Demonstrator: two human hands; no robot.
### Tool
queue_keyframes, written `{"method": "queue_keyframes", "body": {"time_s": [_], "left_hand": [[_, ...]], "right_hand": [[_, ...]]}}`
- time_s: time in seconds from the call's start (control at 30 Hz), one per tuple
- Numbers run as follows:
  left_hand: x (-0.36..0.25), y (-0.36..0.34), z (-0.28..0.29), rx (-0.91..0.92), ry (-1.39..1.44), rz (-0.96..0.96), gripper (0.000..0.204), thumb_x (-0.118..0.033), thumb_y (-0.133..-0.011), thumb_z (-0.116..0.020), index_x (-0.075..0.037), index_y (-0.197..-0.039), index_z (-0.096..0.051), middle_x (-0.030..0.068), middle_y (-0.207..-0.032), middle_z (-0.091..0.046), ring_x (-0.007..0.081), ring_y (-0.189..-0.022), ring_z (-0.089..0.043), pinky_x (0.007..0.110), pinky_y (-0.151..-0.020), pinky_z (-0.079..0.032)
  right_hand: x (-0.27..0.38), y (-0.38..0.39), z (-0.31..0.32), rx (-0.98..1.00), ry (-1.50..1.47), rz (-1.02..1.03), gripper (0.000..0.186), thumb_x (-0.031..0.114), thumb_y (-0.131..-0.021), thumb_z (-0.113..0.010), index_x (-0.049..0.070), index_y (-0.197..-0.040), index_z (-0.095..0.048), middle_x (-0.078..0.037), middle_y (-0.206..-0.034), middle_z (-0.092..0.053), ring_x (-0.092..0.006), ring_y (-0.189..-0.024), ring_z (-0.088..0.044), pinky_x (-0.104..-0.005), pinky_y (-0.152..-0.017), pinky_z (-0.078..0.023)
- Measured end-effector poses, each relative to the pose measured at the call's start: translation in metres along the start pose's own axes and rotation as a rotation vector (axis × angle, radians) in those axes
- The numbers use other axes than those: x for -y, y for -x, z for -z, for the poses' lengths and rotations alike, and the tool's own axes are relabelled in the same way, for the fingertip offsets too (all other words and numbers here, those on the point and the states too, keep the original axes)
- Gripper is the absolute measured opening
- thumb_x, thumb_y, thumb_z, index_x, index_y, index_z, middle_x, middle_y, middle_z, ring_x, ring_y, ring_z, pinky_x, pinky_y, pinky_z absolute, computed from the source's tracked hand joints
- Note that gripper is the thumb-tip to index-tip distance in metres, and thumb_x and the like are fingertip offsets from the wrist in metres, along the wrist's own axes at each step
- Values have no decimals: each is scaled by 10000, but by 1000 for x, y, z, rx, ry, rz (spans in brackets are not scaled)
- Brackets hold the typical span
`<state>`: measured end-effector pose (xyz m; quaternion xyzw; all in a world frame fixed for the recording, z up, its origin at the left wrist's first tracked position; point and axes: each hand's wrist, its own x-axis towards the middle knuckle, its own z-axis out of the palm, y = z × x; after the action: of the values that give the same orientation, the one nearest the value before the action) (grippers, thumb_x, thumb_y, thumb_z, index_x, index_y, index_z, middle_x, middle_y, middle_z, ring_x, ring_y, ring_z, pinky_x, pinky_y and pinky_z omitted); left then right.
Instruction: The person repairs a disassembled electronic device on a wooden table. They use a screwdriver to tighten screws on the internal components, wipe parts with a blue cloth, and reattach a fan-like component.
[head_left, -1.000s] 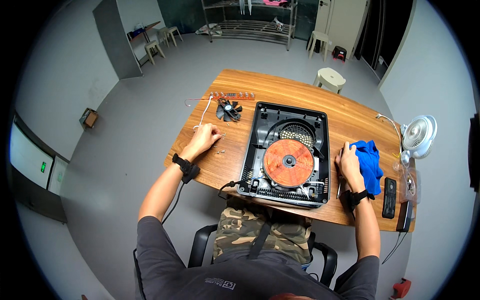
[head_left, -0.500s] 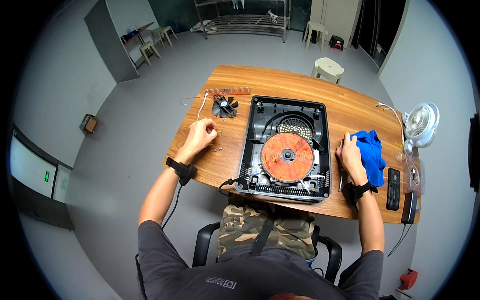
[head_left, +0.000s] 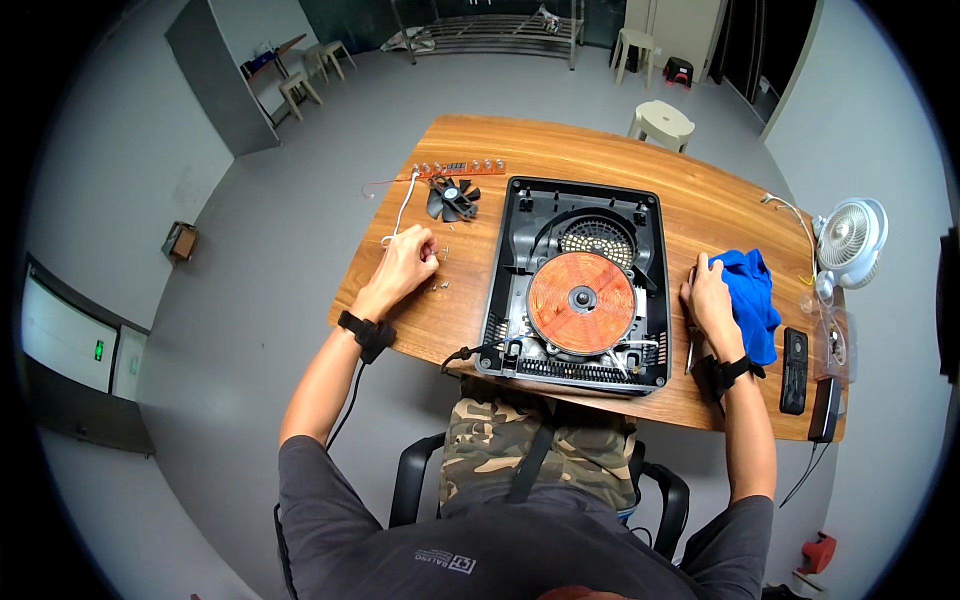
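Note:
An opened induction cooker base [head_left: 655, 230] lies mid-table, its round copper coil [head_left: 560, 300] bare and its vent grille behind the coil. To its left my left hand [head_left: 408, 260] rests over the tabletop, thumb and fingers pinched together; anything between them is too small to make out. Several small screws [head_left: 441, 287] lie beside that hand. Right of the base my right hand [head_left: 710, 298] is closed around a slim screwdriver [head_left: 690, 350], mostly covered by the hand, its thin end pointing toward me. A crumpled blue cloth [head_left: 748, 310] lies against this hand.
Beyond my left hand lie a black fan [head_left: 453, 199] and an orange circuit strip [head_left: 458, 168] with a white wire. At the right edge stand a small white fan [head_left: 852, 238], a dark remote-like device [head_left: 794, 370], a black box [head_left: 824, 410] and a clear tray [head_left: 840, 345].
The whole view has shifted slightly, with the table sitting a little higher. My left fingers have curled in closer together near the screws. My right hand stays beside the cloth.

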<state>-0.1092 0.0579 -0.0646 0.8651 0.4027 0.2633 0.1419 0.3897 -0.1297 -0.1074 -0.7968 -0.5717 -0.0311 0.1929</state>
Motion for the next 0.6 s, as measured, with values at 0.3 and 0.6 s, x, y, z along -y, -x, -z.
{"method": "queue_keyframes", "body": {"time_s": [0.3, 0.6], "left_hand": [[17, 2, -4, -9, 12, 6, 83, 3, -765, -682, 33, -831, -641, 134, -803, -640, 253, -696, -642, 362, -669, -538], [36, 1, 5, 141, -55, 61, 138, -29, -836, -729, 1, -967, -758, 147, -896, -677, 265, -780, -660, 376, -738, -539]], "right_hand": [[-2, 0, -1, -5, 7, 33, 413, 99, -891, -648, 25, -1223, -416, -343, -1095, -489, -571, -788, -630, -598, -668, -571], [-3, 0, -1, 0, 33, 19, 403, 133, -911, -644, 15, -1241, -446, -343, -1118, -497, -563, -791, -636, -591, -679, -569]]}}
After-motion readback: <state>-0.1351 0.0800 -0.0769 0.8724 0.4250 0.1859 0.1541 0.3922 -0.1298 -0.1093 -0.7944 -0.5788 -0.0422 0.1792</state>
